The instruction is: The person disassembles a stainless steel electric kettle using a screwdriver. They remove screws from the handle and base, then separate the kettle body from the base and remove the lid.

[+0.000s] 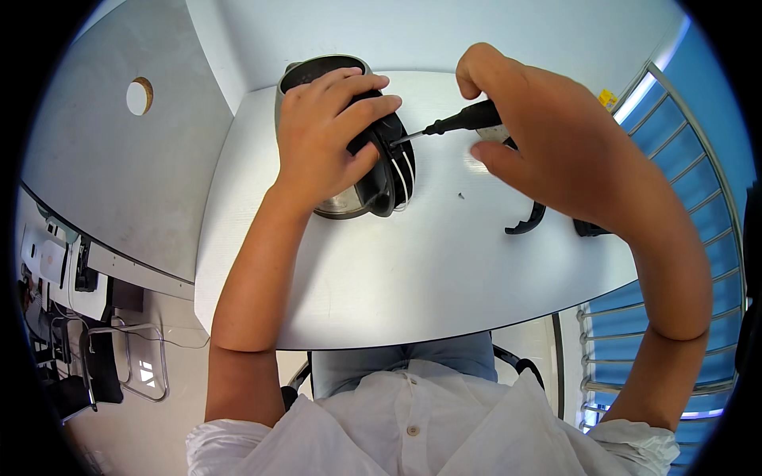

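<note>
An electric kettle (341, 205) with a metal body and black handle stands near the far side of the white table. My left hand (317, 143) lies over its top and handle, fingers spread and curved round it, holding it steady. On the handle's right side the casing is off and white wires (407, 174) show. My right hand (556, 143) grips a black-handled screwdriver (464, 119), partly hidden by the hand. Its shaft slants down to the left, and the tip meets the open handle. A tiny screw (460, 195) lies on the table to the right of the kettle.
A curved black plastic piece (528, 222) and another black part (589, 228) lie at the table's right, below my right forearm. A metal railing (675, 103) runs along the right edge. To the left rises a grey panel (103, 159) with a round hole. A wall stands behind.
</note>
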`<state>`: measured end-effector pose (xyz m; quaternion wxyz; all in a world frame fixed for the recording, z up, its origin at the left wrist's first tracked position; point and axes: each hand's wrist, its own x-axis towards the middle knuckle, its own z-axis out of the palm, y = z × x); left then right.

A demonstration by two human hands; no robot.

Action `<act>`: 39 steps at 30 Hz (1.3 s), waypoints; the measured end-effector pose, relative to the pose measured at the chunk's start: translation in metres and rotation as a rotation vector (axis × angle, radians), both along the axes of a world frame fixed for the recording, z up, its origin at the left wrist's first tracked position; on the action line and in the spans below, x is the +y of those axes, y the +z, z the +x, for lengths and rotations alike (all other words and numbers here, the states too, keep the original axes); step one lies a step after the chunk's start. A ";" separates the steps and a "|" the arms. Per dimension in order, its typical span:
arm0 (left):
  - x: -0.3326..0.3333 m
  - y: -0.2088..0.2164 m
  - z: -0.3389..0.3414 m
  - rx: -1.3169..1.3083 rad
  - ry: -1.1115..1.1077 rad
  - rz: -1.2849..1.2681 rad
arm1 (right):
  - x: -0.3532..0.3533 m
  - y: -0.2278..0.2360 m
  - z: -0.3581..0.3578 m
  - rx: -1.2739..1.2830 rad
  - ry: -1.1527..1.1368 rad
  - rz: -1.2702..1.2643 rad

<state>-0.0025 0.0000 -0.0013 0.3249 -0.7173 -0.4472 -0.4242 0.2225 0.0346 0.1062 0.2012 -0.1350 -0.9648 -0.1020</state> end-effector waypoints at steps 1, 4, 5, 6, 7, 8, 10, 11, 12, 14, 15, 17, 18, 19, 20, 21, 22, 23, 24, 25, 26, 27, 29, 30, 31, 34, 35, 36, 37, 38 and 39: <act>-0.001 0.001 -0.001 0.005 0.003 0.004 | 0.000 0.000 -0.001 0.023 0.040 0.040; 0.001 0.001 -0.001 0.009 -0.004 0.013 | 0.000 -0.001 -0.003 0.067 0.120 0.142; 0.001 0.000 -0.001 0.008 -0.004 0.012 | -0.001 -0.001 -0.004 0.067 0.130 0.162; 0.001 0.000 -0.001 0.005 -0.010 0.017 | -0.002 0.000 -0.005 0.067 0.141 0.182; 0.002 -0.001 -0.002 0.002 -0.016 0.022 | -0.006 0.000 -0.006 0.011 0.013 0.160; 0.003 -0.001 -0.001 -0.001 -0.025 0.031 | -0.011 0.000 -0.006 -0.045 -0.118 0.142; 0.003 -0.002 0.000 0.001 -0.009 0.025 | -0.010 -0.002 -0.005 -0.077 -0.228 0.153; 0.002 -0.001 0.000 0.006 0.000 0.023 | -0.003 -0.005 -0.004 -0.050 -0.207 0.183; 0.001 -0.001 0.000 0.004 -0.002 0.013 | 0.000 -0.006 -0.004 -0.022 -0.186 0.213; 0.000 0.000 0.000 -0.003 -0.006 -0.006 | -0.004 -0.001 -0.003 -0.033 -0.115 0.082; 0.000 0.000 0.000 -0.002 -0.007 -0.007 | -0.005 0.001 -0.002 -0.039 -0.079 0.017; 0.000 0.000 -0.001 0.000 -0.007 -0.016 | -0.002 -0.001 -0.002 0.050 0.038 0.068; 0.000 0.000 -0.001 0.003 -0.009 -0.008 | -0.001 -0.003 -0.003 0.095 0.098 0.091; 0.001 0.000 -0.001 0.006 -0.011 -0.001 | -0.001 -0.001 -0.002 0.043 0.066 0.069; 0.001 -0.001 -0.003 0.005 -0.009 0.003 | -0.003 0.003 -0.003 -0.012 0.038 0.044; 0.000 -0.001 -0.003 0.009 -0.008 0.005 | -0.004 0.005 -0.004 -0.068 0.010 0.019; 0.000 0.000 -0.002 0.014 -0.008 0.007 | -0.007 0.003 -0.006 -0.050 -0.015 0.038; 0.001 0.000 -0.001 0.017 -0.012 0.015 | -0.012 0.002 -0.007 -0.033 -0.044 0.063; 0.002 0.000 -0.001 0.015 -0.002 0.015 | -0.016 0.001 -0.008 -0.016 -0.074 0.088; 0.003 -0.002 -0.001 0.014 0.008 0.015 | -0.015 0.000 -0.009 -0.022 -0.090 0.115; 0.003 -0.001 -0.001 0.018 0.019 0.017 | -0.014 -0.001 -0.011 -0.023 -0.104 0.143; 0.003 -0.001 -0.001 0.017 0.026 0.015 | -0.012 -0.001 -0.012 -0.024 -0.118 0.172; 0.003 -0.001 -0.003 0.014 0.034 0.016 | -0.011 0.000 -0.010 -0.020 -0.065 0.047; 0.002 -0.001 -0.002 0.012 0.028 0.015 | -0.011 0.001 -0.009 -0.019 -0.041 -0.013; 0.002 0.000 -0.002 0.011 0.023 0.013 | -0.008 -0.001 -0.007 0.037 0.019 0.035; 0.001 0.003 -0.001 0.015 0.011 0.015 | 0.002 -0.005 -0.004 0.146 0.157 0.175; 0.001 0.001 -0.002 0.015 0.009 0.012 | 0.005 -0.005 -0.005 0.143 0.168 0.218; 0.001 0.001 -0.002 0.016 0.006 0.016 | 0.007 -0.007 -0.006 0.139 0.178 0.260; 0.002 0.001 -0.002 0.018 0.003 0.021 | 0.004 -0.007 -0.006 0.102 0.113 0.249; 0.003 0.001 -0.002 0.016 -0.002 0.025 | -0.003 -0.005 -0.005 0.062 0.047 0.237; 0.003 -0.001 -0.002 0.013 0.000 0.020 | -0.006 -0.005 -0.004 0.021 -0.019 0.226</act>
